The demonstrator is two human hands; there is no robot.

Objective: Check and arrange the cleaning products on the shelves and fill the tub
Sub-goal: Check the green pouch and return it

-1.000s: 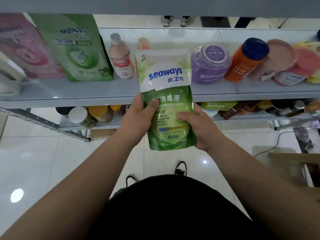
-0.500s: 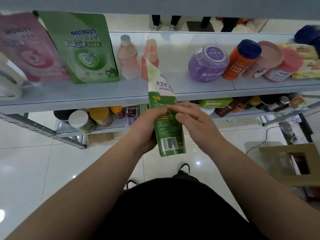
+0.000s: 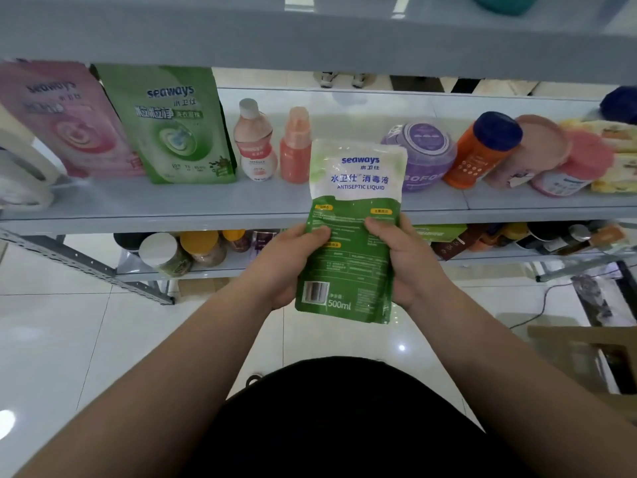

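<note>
I hold a green and white antiseptic liquid pouch [image 3: 355, 188] upright in front of the grey shelf [image 3: 213, 208], its back side with the barcode facing me. My left hand [image 3: 286, 267] grips its left edge, thumb on the face. My right hand [image 3: 410, 260] grips its right edge the same way. On the shelf behind stand a pink pouch [image 3: 65, 122], a green pouch [image 3: 172, 122], two pinkish bottles [image 3: 256, 139], a purple jar [image 3: 424, 150] and an orange bottle with a blue cap [image 3: 482, 150].
A lower shelf [image 3: 213, 274] carries jars and small packs. Pink-lidded tubs [image 3: 565, 160] lie tilted at the shelf's right end. A white container [image 3: 20, 174] sits at the far left. A cardboard box [image 3: 586, 357] and a cable lie on the tiled floor to the right.
The pouch was turned round in my hands: its front faced me, then its edge, and now its back faces me. Both hands have regripped its sides.
</note>
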